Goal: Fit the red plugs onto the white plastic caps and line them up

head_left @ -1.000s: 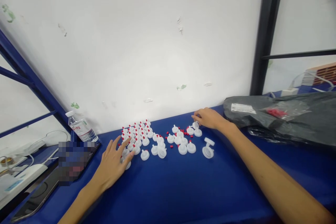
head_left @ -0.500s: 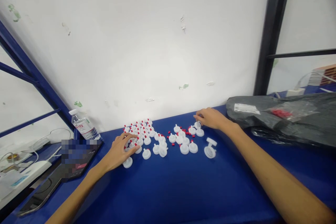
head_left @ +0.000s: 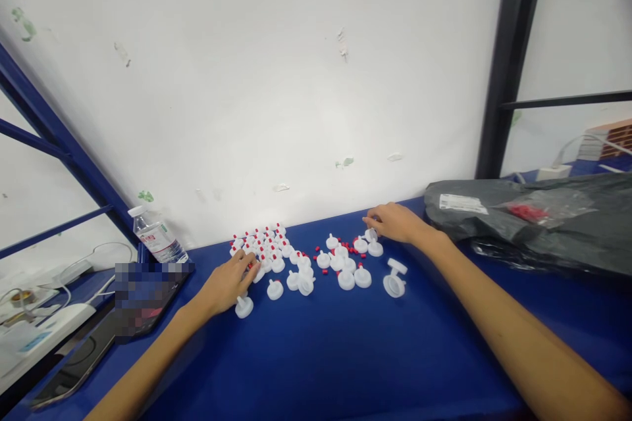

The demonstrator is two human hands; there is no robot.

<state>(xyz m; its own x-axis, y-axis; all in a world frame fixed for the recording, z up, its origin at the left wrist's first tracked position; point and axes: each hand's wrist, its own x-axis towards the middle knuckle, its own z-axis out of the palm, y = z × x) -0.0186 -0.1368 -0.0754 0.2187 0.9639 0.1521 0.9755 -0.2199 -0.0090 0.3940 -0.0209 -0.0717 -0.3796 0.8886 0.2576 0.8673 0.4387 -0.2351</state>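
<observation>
On the blue table (head_left: 316,355) white round pieces with stems stand in a packed group (head_left: 269,247) at left, many tipped with red caps. My left hand (head_left: 230,281) is at that group's near-left edge, fingers curved around pieces it partly hides; what it grips I cannot make out. One white piece (head_left: 243,306) without a cap stands just below it. Loose red caps (head_left: 353,248) lie among more white pieces (head_left: 347,278) in the middle. My right hand (head_left: 392,220) is behind them with thumb and fingers pinched; anything between the fingertips is too small to tell.
A water bottle (head_left: 158,235) leans at the back left, near a phone (head_left: 69,368) and a dark, partly pixelated object (head_left: 153,302). A grey plastic bag (head_left: 498,210) lies at the right. Two white pieces (head_left: 395,278) lie right of the middle group.
My left hand has shifted slightly, its fingers drawn closer together, and the white piece below it shows more fully. My right hand has hardly moved.
</observation>
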